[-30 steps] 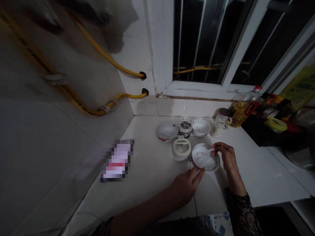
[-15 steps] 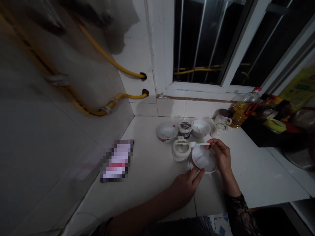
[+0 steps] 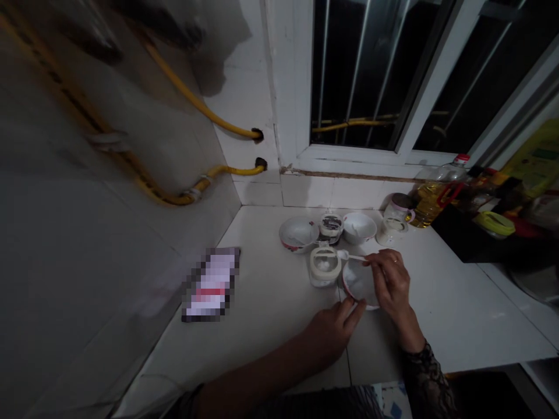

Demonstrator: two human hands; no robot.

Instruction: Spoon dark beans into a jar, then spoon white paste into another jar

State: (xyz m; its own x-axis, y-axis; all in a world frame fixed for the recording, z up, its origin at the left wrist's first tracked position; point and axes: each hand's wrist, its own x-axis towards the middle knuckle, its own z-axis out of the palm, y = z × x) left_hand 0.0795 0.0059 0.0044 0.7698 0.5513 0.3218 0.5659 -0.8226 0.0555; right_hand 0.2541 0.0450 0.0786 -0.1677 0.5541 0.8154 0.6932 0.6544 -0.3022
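A small white spoon [image 3: 356, 256] is pinched in my right hand [image 3: 393, 282], its handle between thumb and fingers. The spoon's head hangs between a square seasoning jar [image 3: 325, 277] with its lid up and a bowl [image 3: 358, 282] with a reddish rim. White, powdery-looking stuff shows in the bowl; its right side is hidden behind my right hand. My left hand [image 3: 334, 330] holds the bowl at its near left rim with the fingertips. White stuff also shows through the opening of the jar, which stands just left of the bowl.
Behind stand a patterned bowl [image 3: 298, 234], a jar with dark contents [image 3: 331, 227] and a white bowl [image 3: 360, 227] with a spoon. Farther right are a lidded jar [image 3: 395, 221], an oil bottle [image 3: 430, 203] and a black box [image 3: 463, 235]. A blurred-out flat object [image 3: 212, 285] lies left.
My right hand has turned, and the spoon's handle now slopes slightly down toward my fingers. My left hand keeps its place on the bowl. The whole view has shifted a little.
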